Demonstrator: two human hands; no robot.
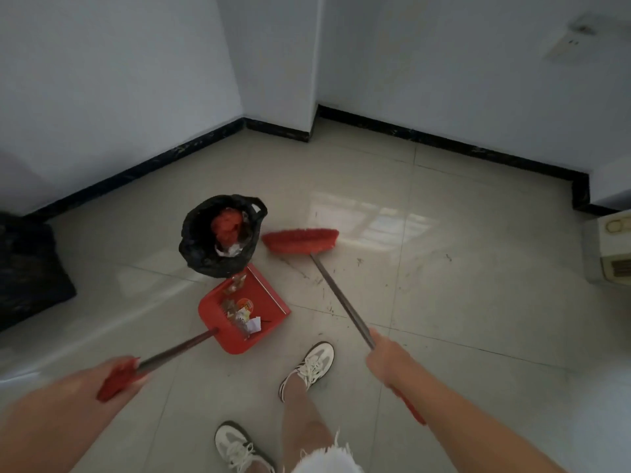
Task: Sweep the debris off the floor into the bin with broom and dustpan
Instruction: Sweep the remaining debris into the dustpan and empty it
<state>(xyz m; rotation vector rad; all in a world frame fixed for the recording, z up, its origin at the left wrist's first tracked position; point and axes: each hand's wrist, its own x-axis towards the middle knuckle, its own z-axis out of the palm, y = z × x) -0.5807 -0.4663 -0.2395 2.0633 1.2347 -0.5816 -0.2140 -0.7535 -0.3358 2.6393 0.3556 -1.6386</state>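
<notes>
Left hand (pixel 117 377) gripped the dustpan (pixel 244 310) handle, pan loaded with debris (pixel 242 314) just beside the bin (pixel 220 235). Right hand (pixel 387 358) wrapped the broom (pixel 300 240) pole. Sweeping looked mostly done; dumping was left, plus specks on the floor (pixel 444 302).

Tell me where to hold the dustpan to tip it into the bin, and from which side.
Hold the dustpan by the red grip at the top of its handle, from the near side, as the left hand does. The handle slopes up toward the person, and the pan carries debris, beside the bin.
</notes>
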